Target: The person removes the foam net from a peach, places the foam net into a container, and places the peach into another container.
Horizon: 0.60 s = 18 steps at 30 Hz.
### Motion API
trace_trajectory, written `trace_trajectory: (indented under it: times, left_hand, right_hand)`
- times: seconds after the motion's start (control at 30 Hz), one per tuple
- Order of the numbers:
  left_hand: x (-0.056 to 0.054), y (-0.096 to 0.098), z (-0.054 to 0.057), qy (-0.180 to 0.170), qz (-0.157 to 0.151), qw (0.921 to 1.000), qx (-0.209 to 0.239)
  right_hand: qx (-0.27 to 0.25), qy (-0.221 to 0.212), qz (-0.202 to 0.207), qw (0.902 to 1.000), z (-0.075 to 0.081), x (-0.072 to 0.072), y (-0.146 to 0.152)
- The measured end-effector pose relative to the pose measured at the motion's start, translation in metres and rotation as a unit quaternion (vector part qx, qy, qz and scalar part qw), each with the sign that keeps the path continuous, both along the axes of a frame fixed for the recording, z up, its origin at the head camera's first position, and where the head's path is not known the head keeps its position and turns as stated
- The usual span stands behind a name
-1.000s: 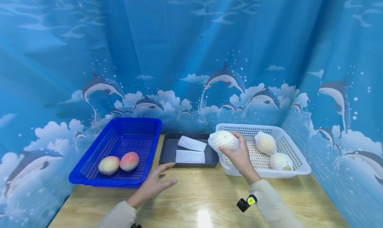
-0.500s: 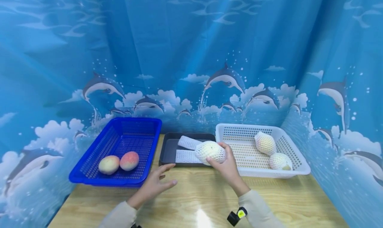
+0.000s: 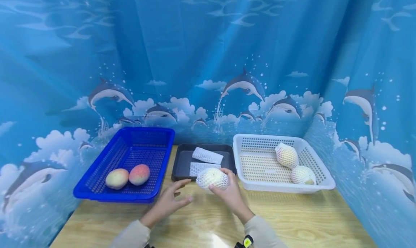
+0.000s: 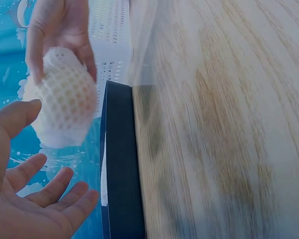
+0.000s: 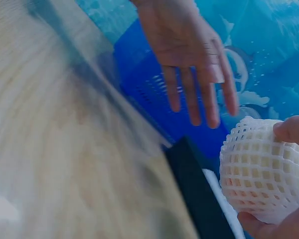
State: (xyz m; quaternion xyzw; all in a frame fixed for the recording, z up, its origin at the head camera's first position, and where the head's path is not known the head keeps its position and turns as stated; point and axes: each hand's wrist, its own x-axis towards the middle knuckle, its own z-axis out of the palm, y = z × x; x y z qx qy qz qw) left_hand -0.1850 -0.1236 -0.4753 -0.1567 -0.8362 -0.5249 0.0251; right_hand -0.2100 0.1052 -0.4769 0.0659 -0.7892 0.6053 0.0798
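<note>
My right hand (image 3: 231,194) grips a pale peach in a white foam net (image 3: 212,178), thumb on the near side and fingers round the far side. In the head view it is held over the front edge of the dark tray (image 3: 182,174). Facing it from the left is my left hand (image 3: 169,200), fingers spread and holding nothing. The left wrist view shows the netted peach (image 4: 65,102) close beyond the left thumb, with a gap to the fingers. Two flat white foam nets (image 3: 207,155) lie in the tray, the nearer one partly hidden by the held peach.
At left a blue basket (image 3: 89,184) holds a yellowish peach (image 3: 117,178) and a redder peach (image 3: 139,174). The white basket (image 3: 260,186) at right contains two netted peaches (image 3: 287,155). A dolphin-print curtain (image 3: 208,78) hangs behind the wooden table (image 3: 292,219).
My right hand has carried the netted peach leftward and nearer, from the white basket's left edge to the front of the tray. My left hand has stayed nearly still.
</note>
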Motion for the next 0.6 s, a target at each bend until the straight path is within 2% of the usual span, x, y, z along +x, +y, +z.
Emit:
trace_trajectory:
  times: [0.17,0.3,0.6]
  left_hand:
    - [-0.001,-0.001,-0.003,0.018,0.001,0.9998,-0.005]
    - [-0.002,-0.001,-0.004,0.014,0.005,0.9999,-0.006]
    - [-0.001,0.0,-0.005,0.009,-0.005,0.9999,-0.007]
  right_hand:
    - [-0.006,-0.022,0.023,0.9995,-0.017,0.0,-0.008]
    - [-0.019,-0.03,0.037,0.9987,-0.027,-0.002,-0.011]
    - [-0.055,-0.082,0.069,0.9927,-0.039,-0.003,-0.012]
